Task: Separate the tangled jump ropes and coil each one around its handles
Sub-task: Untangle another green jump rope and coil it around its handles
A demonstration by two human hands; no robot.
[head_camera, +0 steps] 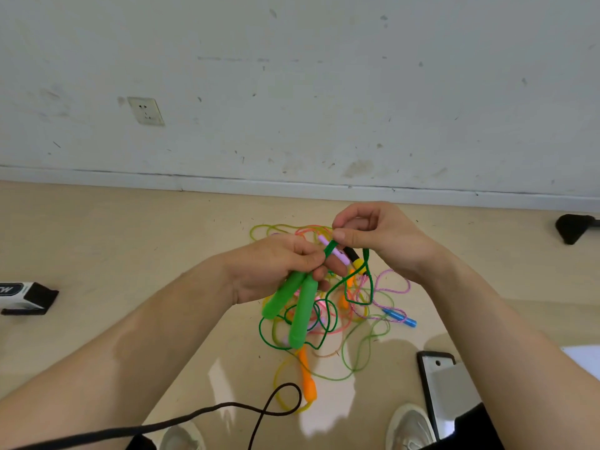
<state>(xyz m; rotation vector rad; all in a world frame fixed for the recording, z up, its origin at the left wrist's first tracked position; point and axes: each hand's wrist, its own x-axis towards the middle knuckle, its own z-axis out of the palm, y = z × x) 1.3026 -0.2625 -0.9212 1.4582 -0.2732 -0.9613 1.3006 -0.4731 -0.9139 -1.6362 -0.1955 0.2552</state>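
Barely begun: the left hand grips both green handles, the right hand pinches their green cord, while the other ropes lie tangled on the floor below, none coiled.

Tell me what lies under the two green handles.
Beneath the green handles, a tangle of coloured ropes lies on the floor, an orange handle poking out. The handles hide what sits directly below them.

L hand and R hand are seen bare, forearms likewise to frame edge. Off-white shoes w/ textured uppers are worn. Black garment is glimpsed at btm edge, R side, smaller bit at L.
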